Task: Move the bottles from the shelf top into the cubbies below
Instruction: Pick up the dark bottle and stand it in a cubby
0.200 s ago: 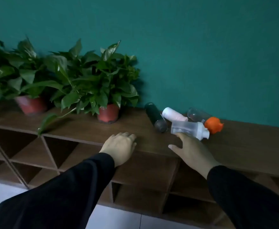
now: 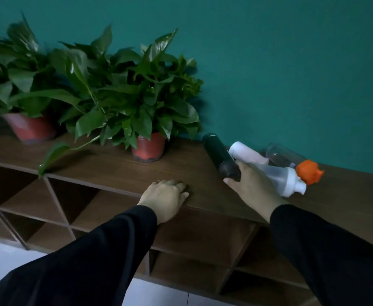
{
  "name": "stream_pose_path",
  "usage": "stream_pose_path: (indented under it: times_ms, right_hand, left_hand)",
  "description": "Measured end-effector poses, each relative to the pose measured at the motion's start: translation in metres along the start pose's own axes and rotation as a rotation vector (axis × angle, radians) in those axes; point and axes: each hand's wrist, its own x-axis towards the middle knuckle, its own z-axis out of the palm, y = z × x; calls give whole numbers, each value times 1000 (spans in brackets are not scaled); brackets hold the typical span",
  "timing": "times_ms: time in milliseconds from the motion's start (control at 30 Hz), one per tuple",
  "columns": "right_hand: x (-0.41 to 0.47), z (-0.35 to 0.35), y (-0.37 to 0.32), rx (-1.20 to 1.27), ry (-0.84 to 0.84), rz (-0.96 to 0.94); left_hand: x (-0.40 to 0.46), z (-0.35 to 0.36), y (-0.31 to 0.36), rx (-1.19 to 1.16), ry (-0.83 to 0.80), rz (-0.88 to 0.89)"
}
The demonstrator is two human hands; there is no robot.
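Observation:
Several bottles lie on the brown shelf top (image 2: 114, 171) near the teal wall: a dark green bottle (image 2: 218, 153), a white bottle (image 2: 247, 154), a clear bottle with a white cap (image 2: 288, 180) and a clear bottle with an orange cap (image 2: 309, 172). My right hand (image 2: 250, 186) is at the dark green bottle's near end, thumb under it and fingers along its right side, covering part of the white-capped bottle. My left hand (image 2: 164, 198) rests palm down on the shelf's front edge and holds nothing. Open cubbies (image 2: 187, 237) lie under the top.
Two leafy plants in red pots (image 2: 149, 147) (image 2: 29, 129) stand on the shelf top to the left of the bottles, one long leaf hanging over the front edge. Diagonal dividers split the cubbies at left (image 2: 57, 202). Pale floor shows below.
My right hand has shifted from the white-capped clear bottle to the near end of the dark green bottle. My left hand stays on the shelf edge.

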Motion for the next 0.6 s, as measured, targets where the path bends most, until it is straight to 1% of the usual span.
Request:
stream_pose_path:
  times_ms: [67, 133, 200, 267, 333, 433, 500, 533, 600]
  right_hand:
    - [37, 14, -1, -78, 23, -37]
    - [69, 30, 0, -238, 20, -68]
    - [95, 50, 0, -443, -18, -15]
    - [112, 65, -1, -543, -73, 87]
    - [123, 77, 1, -527, -90, 148]
    - [127, 84, 3, -453, -77, 193]
    - [116, 77, -4, -381, -67, 171]
    - [107, 71, -10, -333, -55, 129]
    - [81, 50, -25, -233, -1, 35]
  left_hand:
    - [24, 11, -21, -58, -82, -30]
    - [38, 24, -36, -82, -136, -18]
    - [46, 39, -45, -36, -94, 18]
    - [50, 47, -49, 8, -48, 20]
    - [51, 51, -48, 30, -1, 13]
    - [51, 52, -48, 14, 20, 18]
    - [51, 52, -49, -45, 16, 19]
    - [47, 48, -50, -111, 14, 10]
    - [35, 37, -51, -408, 130, -29]
